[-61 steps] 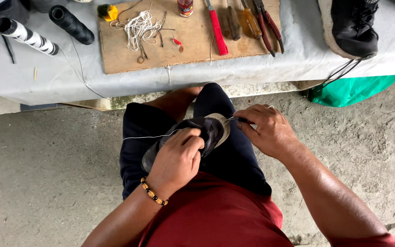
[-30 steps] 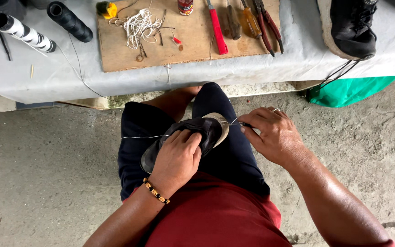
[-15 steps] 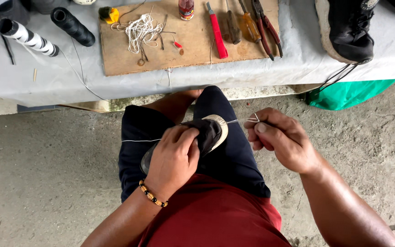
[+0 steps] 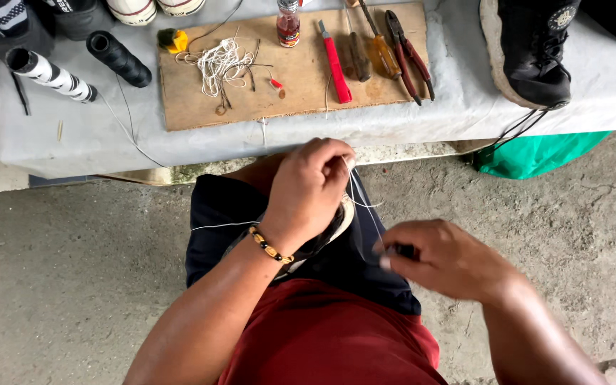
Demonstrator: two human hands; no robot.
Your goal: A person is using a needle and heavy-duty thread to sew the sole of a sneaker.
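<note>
My left hand [image 4: 309, 187] is closed over a dark shoe with a pale sole edge [image 4: 338, 222], pressed against my knee. A beaded bracelet sits on that wrist. My right hand [image 4: 442, 258] is lower and to the right, fingers pinched on a small dark tool and a white thread [image 4: 365, 203] that runs taut up to the shoe. Another strand of the thread leaves the shoe leftwards across my dark shorts. Most of the shoe is hidden under my left hand.
A grey-covered bench [image 4: 108, 139] carries a wooden board [image 4: 301, 78] with a thread tangle [image 4: 217, 63], small bottle [image 4: 288, 23], red-handled knife [image 4: 336, 68], pliers [image 4: 408, 53], thread spools [image 4: 117, 57] and a black sneaker [image 4: 529, 46]. A green bag [image 4: 536, 153] lies on the concrete floor.
My right hand has drawn the thread down and to the right, away from the shoe. My left hand has shifted up and rolled over the top of the shoe.
</note>
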